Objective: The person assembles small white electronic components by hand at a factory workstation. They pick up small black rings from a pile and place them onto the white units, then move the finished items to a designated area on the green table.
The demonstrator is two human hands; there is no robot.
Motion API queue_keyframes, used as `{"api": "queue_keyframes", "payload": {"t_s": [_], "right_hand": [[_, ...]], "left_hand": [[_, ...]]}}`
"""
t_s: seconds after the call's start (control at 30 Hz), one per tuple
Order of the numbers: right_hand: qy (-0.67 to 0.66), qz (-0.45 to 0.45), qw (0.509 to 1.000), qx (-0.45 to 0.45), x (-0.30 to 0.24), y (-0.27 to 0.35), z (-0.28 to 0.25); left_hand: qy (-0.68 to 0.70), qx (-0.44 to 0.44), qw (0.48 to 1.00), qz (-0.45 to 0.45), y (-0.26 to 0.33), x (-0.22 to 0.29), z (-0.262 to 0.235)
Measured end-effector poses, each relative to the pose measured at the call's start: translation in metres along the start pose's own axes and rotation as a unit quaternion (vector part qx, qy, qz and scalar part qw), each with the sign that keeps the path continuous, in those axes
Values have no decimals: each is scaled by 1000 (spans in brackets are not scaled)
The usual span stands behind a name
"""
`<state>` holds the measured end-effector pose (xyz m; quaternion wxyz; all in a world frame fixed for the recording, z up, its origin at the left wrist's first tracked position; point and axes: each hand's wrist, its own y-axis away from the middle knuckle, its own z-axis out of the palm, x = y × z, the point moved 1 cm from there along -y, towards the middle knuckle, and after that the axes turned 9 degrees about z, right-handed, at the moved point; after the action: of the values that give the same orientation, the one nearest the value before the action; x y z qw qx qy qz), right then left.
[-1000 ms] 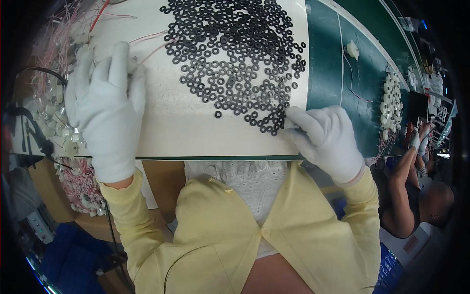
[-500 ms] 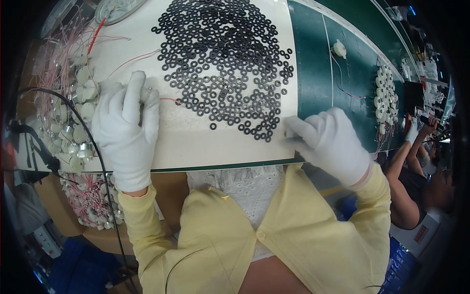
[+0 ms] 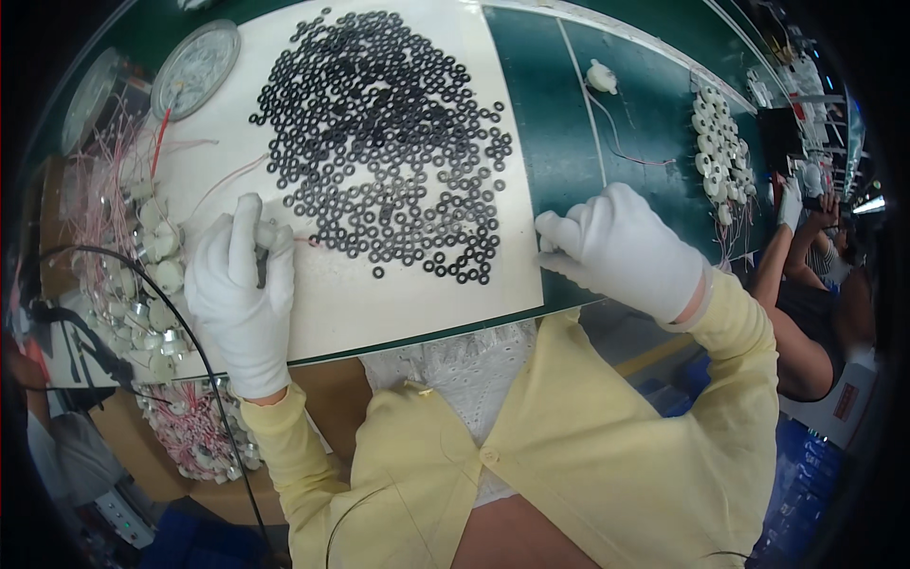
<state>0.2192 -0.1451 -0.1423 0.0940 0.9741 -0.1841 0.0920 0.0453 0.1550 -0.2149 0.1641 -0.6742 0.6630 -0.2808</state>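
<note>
At my far left lay the heap of small white parts with pink wires (image 3: 142,275). My left hand (image 3: 242,294), gloved white, was curled around one such small white part (image 3: 265,235), pinched between thumb and fingers, its red lead (image 3: 308,241) trailing toward the black rings (image 3: 384,152) scattered over the white sheet (image 3: 379,303). I judged it best to keep that grip firm but light and the lead clear of the rings. My right hand (image 3: 621,248) rested at the sheet's right edge, fingers drawn together; whether it pinched a ring I could not tell.
</note>
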Motion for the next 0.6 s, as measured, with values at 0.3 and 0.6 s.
{"api": "queue_keyframes", "payload": {"t_s": [0.3, 0.6], "right_hand": [[-107, 104, 979, 142, 30, 26, 60], [-57, 242, 948, 198, 42, 43, 28]], "left_hand": [[-53, 11, 999, 5, 1, 7, -3], [-34, -13, 999, -16, 4, 7, -4]]}}
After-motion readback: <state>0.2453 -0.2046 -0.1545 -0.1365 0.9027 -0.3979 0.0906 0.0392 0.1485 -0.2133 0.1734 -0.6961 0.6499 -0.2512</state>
